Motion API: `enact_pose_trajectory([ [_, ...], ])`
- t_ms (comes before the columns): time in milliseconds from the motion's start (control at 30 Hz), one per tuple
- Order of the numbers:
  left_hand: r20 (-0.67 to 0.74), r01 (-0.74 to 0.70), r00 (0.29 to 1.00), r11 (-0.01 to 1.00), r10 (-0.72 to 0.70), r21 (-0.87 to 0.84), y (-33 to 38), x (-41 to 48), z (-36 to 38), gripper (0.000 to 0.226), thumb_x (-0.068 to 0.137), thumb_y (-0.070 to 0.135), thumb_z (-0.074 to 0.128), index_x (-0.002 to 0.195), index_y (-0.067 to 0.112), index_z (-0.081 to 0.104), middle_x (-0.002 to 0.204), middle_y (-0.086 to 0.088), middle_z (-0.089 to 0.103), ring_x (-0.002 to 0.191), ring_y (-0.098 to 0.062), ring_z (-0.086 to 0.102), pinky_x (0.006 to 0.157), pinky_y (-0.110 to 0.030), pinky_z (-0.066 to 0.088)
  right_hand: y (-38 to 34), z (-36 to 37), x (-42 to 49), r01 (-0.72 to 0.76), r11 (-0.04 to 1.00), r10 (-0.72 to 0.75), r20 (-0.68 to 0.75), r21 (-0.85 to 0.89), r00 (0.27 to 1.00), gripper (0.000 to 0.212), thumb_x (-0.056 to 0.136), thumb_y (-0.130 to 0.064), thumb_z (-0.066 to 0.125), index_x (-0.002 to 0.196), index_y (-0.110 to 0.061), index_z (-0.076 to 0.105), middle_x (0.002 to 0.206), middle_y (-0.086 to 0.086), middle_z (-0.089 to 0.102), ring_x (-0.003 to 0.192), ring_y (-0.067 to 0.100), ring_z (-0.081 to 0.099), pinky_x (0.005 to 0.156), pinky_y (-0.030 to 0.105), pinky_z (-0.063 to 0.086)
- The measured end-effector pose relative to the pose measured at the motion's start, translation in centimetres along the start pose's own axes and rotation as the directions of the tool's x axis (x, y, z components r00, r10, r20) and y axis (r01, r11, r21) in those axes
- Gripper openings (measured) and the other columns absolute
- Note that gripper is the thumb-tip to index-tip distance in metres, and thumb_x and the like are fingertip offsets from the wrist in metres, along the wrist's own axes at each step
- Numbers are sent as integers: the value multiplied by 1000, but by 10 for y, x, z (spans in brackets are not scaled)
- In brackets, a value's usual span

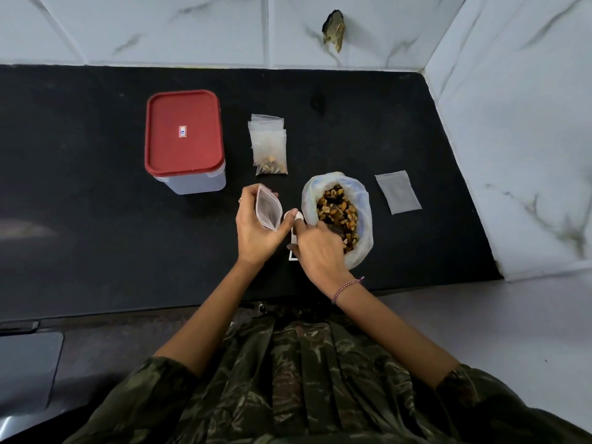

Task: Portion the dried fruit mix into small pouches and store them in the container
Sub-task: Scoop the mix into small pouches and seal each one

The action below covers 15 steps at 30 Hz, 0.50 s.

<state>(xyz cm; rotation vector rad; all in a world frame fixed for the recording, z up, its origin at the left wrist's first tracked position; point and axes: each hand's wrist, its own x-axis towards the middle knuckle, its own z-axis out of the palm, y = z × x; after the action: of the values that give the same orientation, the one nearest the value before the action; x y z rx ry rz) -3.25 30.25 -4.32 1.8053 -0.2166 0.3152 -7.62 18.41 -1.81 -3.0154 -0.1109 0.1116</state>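
Black countertop (pixel 96 187), tiled wall behind and to the right.

- Left of centre, toward the far edge: container (pixel 192 182), upright, red lid (pixel 184 133) on. Long axis runs far to near.
- Just right of it, apart: stack of pouches (pixel 269 149) lying flat, long axis far to near. The top one holds a little mix at its near end.
- Centre, nearer the front edge: left hand (pixel 256 232) raised, fingers and thumb curled round an open pouch (pixel 268 209). Its mouth gapes upward and its long axis runs far to near.
- Between the hands: a white object (pixel 294 233), partly hidden; cannot tell what it is.
- Right hand (pixel 320 254): knuckles up, fingers bent down into the mouth of the bag (pixel 362 200). Cannot tell whether it holds anything.
- Bag lies just right of centre, mouth open upward, dried fruit mix (pixel 338 213) inside, long axis far to near.
- Toward the right edge: flat pouch (pixel 397 192), lying alone, slightly skewed.
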Motion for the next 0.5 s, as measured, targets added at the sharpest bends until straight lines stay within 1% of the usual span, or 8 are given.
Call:
enact_pose_trajectory([
  [133, 4, 20, 1000, 999, -21, 27, 5, -3, -2, 44, 73, 26, 82, 98, 5, 51, 91, -3, 62, 89, -19, 63, 80, -36, 53, -3, 7, 3, -11, 1000, 11, 40, 6, 999, 42, 94, -31, 53, 129, -10, 43, 99, 7, 66, 100, 24, 57, 62, 32, 41],
  [267, 29, 24, 999, 999, -25, 39, 7, -7, -6, 41, 74, 27, 81, 95, 5, 54, 91, -3, 65, 87, -16, 65, 78, -32, 54, -6, 5, 6, -43, 994, 37, 58, 104, 998, 45, 94, -22, 52, 135, -11, 36, 97, 8, 64, 96, 25, 58, 63, 34, 42],
  [333, 36, 23, 999, 999, -25, 48, 6, -9, -9, 40, 75, 27, 81, 95, 4, 55, 91, -3, 66, 86, -15, 65, 77, -31, 54, -7, 4, 4, -34, 983, 40, -30, 181, 999, 37, 91, -19, 57, 125, -13, 43, 92, 7, 63, 92, 25, 59, 59, 34, 42],
  [400, 29, 29, 999, 997, -31, 72, 4, -12, -11, 40, 75, 29, 81, 94, 4, 55, 91, -2, 65, 84, -16, 64, 75, -32, 53, -6, 1, 2, -34, 975, 63, -126, 218, 990, 33, 88, -20, 62, 119, -14, 49, 89, 6, 65, 86, 22, 62, 58, 33, 45],
  [433, 28, 30, 999, 996, -32, 81, 3, -13, -12, 40, 76, 30, 80, 94, 5, 55, 91, -2, 64, 84, -17, 63, 76, -33, 53, -2, -1, 1, -50, 967, 91, -158, 249, 983, 35, 87, -21, 63, 120, -16, 51, 91, 5, 66, 85, 21, 63, 61, 33, 48],
  [500, 33, 26, 999, 996, -29, 90, 2, -15, -11, 38, 77, 32, 79, 94, 6, 56, 93, 0, 64, 88, -18, 62, 80, -36, 52, 11, -9, 2, -105, 919, 182, -174, 380, 968, 38, 87, -20, 63, 124, -19, 55, 95, 3, 68, 86, 19, 64, 71, 35, 53],
])
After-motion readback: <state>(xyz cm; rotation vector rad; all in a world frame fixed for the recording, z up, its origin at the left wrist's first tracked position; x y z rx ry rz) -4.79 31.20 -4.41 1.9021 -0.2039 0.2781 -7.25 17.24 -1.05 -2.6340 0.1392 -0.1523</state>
